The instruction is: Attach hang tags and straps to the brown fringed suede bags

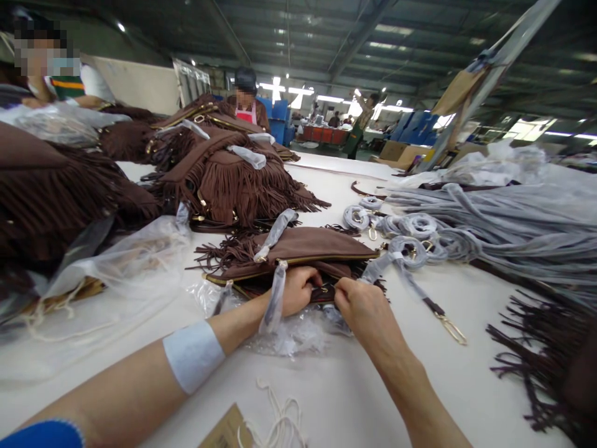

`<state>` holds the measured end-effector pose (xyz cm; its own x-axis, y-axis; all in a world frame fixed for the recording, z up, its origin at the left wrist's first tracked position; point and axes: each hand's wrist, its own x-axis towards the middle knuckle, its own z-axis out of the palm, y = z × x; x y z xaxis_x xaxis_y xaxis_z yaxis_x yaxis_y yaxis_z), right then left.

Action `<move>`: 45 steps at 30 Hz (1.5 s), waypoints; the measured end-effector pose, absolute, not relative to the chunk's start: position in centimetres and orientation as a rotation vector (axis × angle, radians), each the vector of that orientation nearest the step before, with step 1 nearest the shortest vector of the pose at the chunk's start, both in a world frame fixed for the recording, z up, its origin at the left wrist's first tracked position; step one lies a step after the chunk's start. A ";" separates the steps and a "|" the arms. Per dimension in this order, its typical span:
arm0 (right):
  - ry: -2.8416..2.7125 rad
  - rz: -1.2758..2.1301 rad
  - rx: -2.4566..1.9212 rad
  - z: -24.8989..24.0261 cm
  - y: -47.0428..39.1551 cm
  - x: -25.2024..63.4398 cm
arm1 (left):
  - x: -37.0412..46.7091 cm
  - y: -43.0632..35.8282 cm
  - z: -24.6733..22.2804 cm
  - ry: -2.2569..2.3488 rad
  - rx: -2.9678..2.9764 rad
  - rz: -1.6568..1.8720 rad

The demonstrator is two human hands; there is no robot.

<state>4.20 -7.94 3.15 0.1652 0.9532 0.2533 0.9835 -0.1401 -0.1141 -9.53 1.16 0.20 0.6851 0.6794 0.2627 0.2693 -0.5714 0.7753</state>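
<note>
The brown bag (303, 252) looks like soft, matt suede with stringy fringe and shiny gold metal trim. Under it lies crinkly, clear plastic (289, 336). The straps (489, 224) wear smooth grey wrapping. The table (354, 386) is plain, matt white.

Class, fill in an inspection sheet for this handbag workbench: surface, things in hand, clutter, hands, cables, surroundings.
Surface: white worktable, partly covered.
Things in hand: flat brown suede fringed bag with gold zip edge, lying on crinkled clear plastic wrap.
Clutter: pile of brown fringed bags; grey foam-wrapped straps; clear plastic bags; white string; brown card tag.
Hands: left hand and right hand both grip the bag's near edge.
Cables: nothing seen.
Surroundings: factory hall, co-workers at the far table end, blue crates.
</note>
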 end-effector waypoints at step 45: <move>-1.989 -0.337 -2.167 3.2 -6.7 2.7 | -9.1 1.6 0.6 0.962 1.939 0.589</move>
<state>2.66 -6.74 3.20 0.0789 0.9549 0.2864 0.9959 -0.0883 0.0202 -9.06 1.55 0.63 0.5894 0.8072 0.0331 0.3965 -0.3247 0.8587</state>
